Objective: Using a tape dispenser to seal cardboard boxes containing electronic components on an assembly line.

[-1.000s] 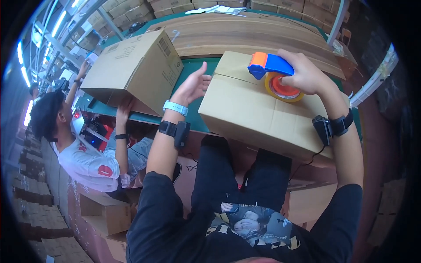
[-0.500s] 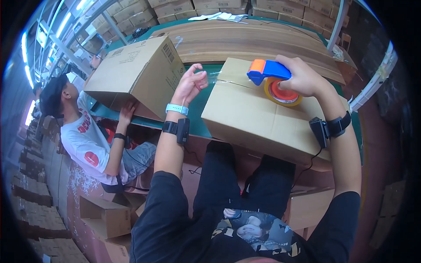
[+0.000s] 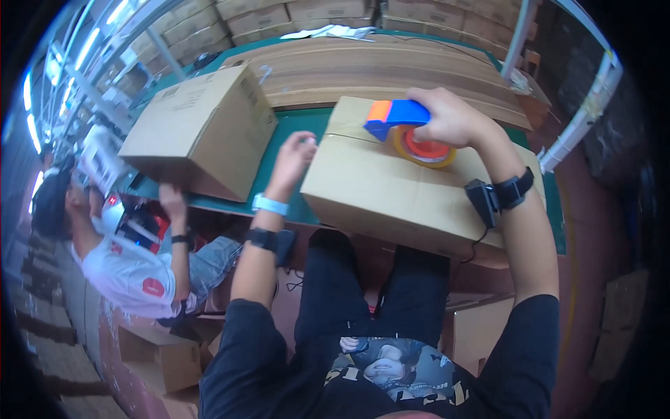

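A closed cardboard box [image 3: 391,188] lies lengthwise in front of me on the green-topped table. My right hand [image 3: 453,119] is wrapped round a blue and orange tape dispenser [image 3: 401,113], low over the top of the box. Its roll of yellowish tape [image 3: 426,150] has a red core and sits under my palm at the lid seam. At the box's left end is my left hand [image 3: 296,155], its fingers bent in toward the thumb. What the fingertips hold, if anything, is too small and blurred to make out.
Another cardboard box [image 3: 202,133] stands to the left, tilted in view. Beside it a co-worker [image 3: 132,272] in a white shirt sits with one hand near its lower edge. Wooden boards [image 3: 363,70] lie behind. An open carton [image 3: 164,356] rests on the floor; stacked cartons line the back.
My left hand has dropped lower, beside the box's left end. My right hand still grips the tape dispenser over the lid. The co-worker has leaned away to the left, and the view has shifted slightly.
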{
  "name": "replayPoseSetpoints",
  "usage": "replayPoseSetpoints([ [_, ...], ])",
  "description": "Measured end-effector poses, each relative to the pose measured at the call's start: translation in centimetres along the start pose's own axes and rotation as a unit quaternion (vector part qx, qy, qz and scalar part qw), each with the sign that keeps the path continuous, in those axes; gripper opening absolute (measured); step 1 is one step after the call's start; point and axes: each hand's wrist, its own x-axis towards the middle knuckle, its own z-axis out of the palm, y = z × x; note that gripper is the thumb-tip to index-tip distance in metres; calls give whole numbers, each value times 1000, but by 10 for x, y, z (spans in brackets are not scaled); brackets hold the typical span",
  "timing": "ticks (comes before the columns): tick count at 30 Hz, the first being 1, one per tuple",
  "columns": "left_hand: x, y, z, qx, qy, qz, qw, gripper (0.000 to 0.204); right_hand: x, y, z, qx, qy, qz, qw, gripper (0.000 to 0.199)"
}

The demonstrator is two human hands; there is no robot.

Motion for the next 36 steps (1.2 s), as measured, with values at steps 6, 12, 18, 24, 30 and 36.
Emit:
replayPoseSetpoints([
  [6, -7, 78, 13, 317, -155, 143, 925, 91, 4, -6, 2, 50, -14, -15, 999, 60],
  [12, -1, 107, 41, 373, -182, 4, 910, 110, 12, 5, -2, 18, -40, -115, 992, 62],
  [18, -1, 117, 14, 368, -217, 13, 904, 114, -49, 27, -48, 11, -94, -121, 988, 64],
  [24, -9, 184, 73, 555, -284, 191, 758, 107, -240, 139, -108, -10, -41, -7, 999, 59],
  [30, -1, 185, 263, 437, -423, 402, 684, 106, -317, 162, -90, -5, 51, 90, 995, 56],
  [36, -7, 183, 313, 276, -349, 604, 661, 85, -289, 151, -65, -26, -5, 25, 999, 52],
])
